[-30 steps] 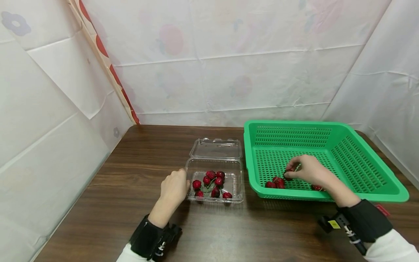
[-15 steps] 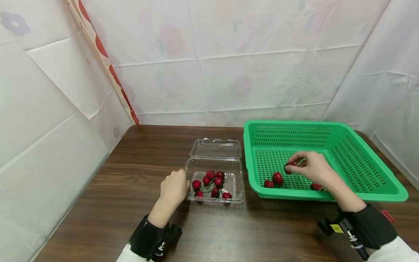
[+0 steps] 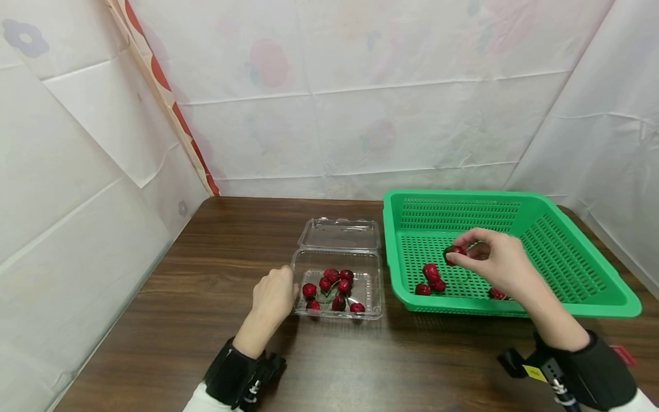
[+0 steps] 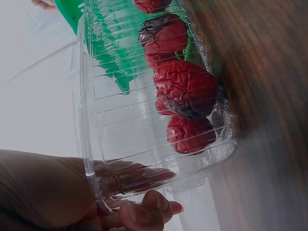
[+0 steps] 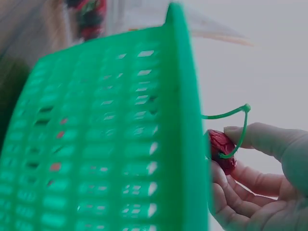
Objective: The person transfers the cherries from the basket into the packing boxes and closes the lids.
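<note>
Right grip (image 3: 496,260) pinches a cherry (image 3: 454,255) above the green basket (image 3: 463,305) near the worktop's (image 3: 360,366) right edge; left grip (image 3: 274,294) grasps the clear box (image 3: 337,315).

No legible text, small yellow rectangular label (image 3: 535,373) on black wrist-worn camera (image 3: 511,363), lower right of head view, marking too small to read

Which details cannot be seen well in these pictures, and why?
Head view: underside of the left hand, hidden by its back.
Right wrist view: left end of the green stem, hidden by the basket.
Right wrist view: cherries at top, blurred, cut off by picture edge.
Left wrist view: right hand, mostly cut off by top edge.
</note>
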The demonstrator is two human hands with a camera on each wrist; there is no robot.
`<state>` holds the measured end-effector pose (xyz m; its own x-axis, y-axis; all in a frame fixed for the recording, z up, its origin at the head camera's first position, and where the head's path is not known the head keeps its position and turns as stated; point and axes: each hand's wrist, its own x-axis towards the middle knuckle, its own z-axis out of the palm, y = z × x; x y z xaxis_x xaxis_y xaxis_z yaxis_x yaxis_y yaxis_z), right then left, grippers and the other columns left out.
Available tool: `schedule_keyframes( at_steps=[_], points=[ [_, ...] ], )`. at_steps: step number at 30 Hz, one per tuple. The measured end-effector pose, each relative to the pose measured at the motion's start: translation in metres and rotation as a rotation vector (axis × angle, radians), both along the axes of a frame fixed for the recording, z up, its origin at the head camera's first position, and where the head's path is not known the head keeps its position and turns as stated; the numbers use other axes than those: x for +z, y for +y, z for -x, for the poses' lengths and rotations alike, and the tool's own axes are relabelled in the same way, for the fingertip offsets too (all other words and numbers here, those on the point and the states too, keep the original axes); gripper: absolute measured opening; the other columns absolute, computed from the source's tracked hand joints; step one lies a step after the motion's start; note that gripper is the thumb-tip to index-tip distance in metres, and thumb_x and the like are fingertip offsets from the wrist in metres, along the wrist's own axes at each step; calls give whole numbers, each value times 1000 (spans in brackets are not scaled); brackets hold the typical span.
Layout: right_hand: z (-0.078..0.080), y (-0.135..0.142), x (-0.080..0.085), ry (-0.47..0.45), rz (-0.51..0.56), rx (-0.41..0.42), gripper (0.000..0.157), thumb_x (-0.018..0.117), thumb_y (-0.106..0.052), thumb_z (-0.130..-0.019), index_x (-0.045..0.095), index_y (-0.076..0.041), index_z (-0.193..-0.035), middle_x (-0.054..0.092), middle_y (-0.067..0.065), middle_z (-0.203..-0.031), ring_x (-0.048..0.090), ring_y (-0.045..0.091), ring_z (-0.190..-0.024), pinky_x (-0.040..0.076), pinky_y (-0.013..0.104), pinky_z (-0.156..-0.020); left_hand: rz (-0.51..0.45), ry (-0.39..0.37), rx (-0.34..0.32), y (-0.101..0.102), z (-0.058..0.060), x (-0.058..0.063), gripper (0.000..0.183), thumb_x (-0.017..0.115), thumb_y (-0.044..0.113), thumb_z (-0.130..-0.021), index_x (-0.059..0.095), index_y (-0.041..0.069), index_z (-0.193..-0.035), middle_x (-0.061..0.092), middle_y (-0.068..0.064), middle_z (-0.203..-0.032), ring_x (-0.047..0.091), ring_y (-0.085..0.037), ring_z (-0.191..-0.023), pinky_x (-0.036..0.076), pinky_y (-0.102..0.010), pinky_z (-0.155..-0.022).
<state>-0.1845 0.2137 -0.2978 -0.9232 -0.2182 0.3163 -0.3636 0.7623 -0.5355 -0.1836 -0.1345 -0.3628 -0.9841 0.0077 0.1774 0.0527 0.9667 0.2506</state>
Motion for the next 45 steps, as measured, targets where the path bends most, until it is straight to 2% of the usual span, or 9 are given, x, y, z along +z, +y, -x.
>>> schedule_keyframes(
  at_steps=[7, 13, 25, 36, 45],
  points=[
    [-13, -21, 12, 102, 45, 30, 18, 71, -22, -75, 63, -12, -88, 62, -3, -77, 57, 4, -63, 42, 24, -56, 1, -20, 11, 1, 0, 1, 16, 64, 10, -78, 55, 0, -70, 58, -16, -65, 56, -29, -53, 41, -38, -42],
    [-16, -38, 18, 145, 71, 77, 18, 72, -19, -74, 63, -12, -88, 61, -4, -78, 57, 4, -62, 41, 24, -56, -1, -28, 11, 1, 1, 1, 16, 63, 10, -78, 55, 0, -69, 58, -15, -64, 56, -28, -53, 41, -38, -42],
    [-7, -70, 21, 100, 103, 155, 20, 73, -14, -72, 62, -10, -89, 60, -3, -82, 56, 7, -64, 44, 26, -58, -2, -23, 4, 0, 1, 1, 16, 62, 8, -79, 54, 0, -68, 55, -13, -61, 51, -23, -47, 38, -35, -40],
    [2, -97, 10, 144, 19, 181, 19, 73, -11, -71, 62, -7, -86, 57, 1, -82, 56, 11, -66, 47, 30, -62, 1, -18, 1, 1, 1, 2, 18, 62, 8, -78, 53, 1, -65, 55, -13, -59, 52, -23, -47, 38, -35, -40],
    [6, -114, 4, 116, -21, 172, 17, 72, -8, -71, 61, -5, -83, 55, 3, -79, 53, 15, -66, 44, 26, -60, 2, -11, 7, 1, 1, 1, 17, 63, 8, -78, 53, 1, -66, 56, -13, -60, 52, -23, -47, 39, -36, -40]
  ],
)
